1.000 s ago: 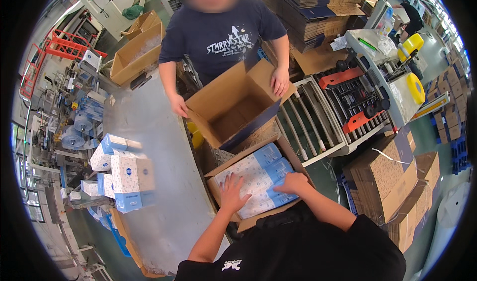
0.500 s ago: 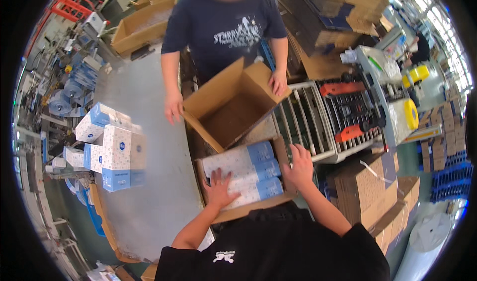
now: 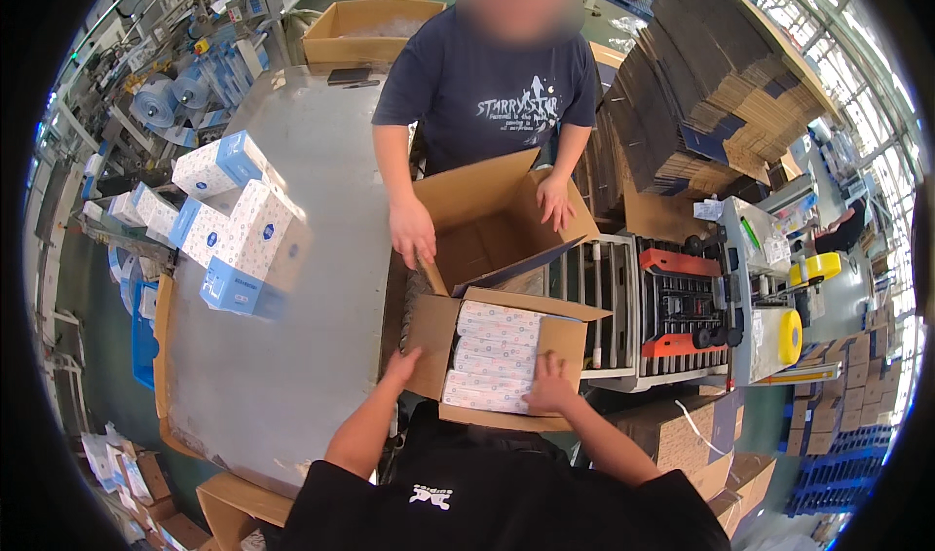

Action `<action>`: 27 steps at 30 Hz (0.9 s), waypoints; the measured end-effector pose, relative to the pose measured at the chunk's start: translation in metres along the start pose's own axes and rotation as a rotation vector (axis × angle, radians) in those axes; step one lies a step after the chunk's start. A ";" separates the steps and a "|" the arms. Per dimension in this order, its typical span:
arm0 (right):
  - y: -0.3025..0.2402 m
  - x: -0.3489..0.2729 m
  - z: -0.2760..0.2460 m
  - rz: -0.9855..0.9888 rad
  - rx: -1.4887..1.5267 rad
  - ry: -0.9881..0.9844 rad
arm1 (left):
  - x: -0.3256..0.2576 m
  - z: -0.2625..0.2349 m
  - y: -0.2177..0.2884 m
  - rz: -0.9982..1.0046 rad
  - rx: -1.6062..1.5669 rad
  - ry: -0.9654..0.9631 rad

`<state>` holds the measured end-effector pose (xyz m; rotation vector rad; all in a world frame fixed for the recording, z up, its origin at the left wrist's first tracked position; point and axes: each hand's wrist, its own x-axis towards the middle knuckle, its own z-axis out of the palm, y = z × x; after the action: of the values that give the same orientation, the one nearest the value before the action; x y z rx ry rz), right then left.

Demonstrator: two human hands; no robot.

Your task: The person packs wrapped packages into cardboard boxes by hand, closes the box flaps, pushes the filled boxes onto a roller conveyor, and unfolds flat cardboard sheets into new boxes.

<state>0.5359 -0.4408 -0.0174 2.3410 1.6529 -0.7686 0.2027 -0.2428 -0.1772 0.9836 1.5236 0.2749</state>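
In front of me is an open cardboard carton [image 3: 426, 342] packed with a row of white packs [image 3: 495, 351] in a small pink and blue pattern. My left hand [image 3: 400, 366] is at the outer edge of its left flap, fingers bent against the cardboard and partly hidden. My right hand [image 3: 552, 387] lies over the carton's near right side, its fingers stretched along the right flap beside the packs. Just beyond stands a second, empty carton [image 3: 477, 239], tilted, with a co-worker's two hands [image 3: 413, 230] on its sides.
White-and-blue boxes [image 3: 255, 230] are stacked on the metal table [image 3: 321, 356] to my left. A roller conveyor [image 3: 609, 298] with a red-and-black carton machine [image 3: 682, 303] runs off to the right. Flattened cardboard [image 3: 740, 84] is piled behind it, and more [image 3: 672, 434] lies near my right elbow.
My left hand has left the packs for the left flap. My right hand has moved inward from the right rim. The carton's flaps now spread outward, and the packs' blue ends no longer show.
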 end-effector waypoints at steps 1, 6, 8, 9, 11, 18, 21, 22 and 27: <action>-0.008 -0.005 0.006 0.081 -0.019 -0.101 | -0.011 -0.004 0.002 -0.037 -0.165 -0.166; 0.028 -0.025 0.005 0.131 -0.031 -0.162 | -0.111 -0.008 0.090 0.269 -0.236 -0.542; 0.033 -0.032 -0.001 0.012 -0.075 -0.181 | -0.129 -0.001 0.084 0.380 -0.186 -0.473; 0.033 -0.033 -0.004 0.004 -0.070 -0.180 | -0.134 0.003 0.086 0.497 -0.130 -0.428; 0.032 -0.036 -0.008 -0.010 0.000 -0.210 | -0.149 0.013 0.108 0.467 -0.025 -0.563; 0.017 -0.047 -0.048 -0.122 0.179 -0.221 | -0.137 0.084 0.146 0.705 1.030 -0.932; 0.025 -0.054 -0.062 -0.231 0.392 -0.470 | -0.150 0.107 0.175 0.951 1.473 -0.739; 0.037 -0.050 -0.049 -0.342 0.464 -0.534 | -0.149 0.117 0.187 0.979 1.495 -0.780; 0.023 -0.029 -0.100 -0.222 0.316 -0.171 | -0.103 0.121 0.208 0.845 1.273 -1.054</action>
<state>0.5809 -0.4309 0.0786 2.2237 1.8494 -1.3226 0.3885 -0.2323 0.0071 2.2482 0.0739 -0.6687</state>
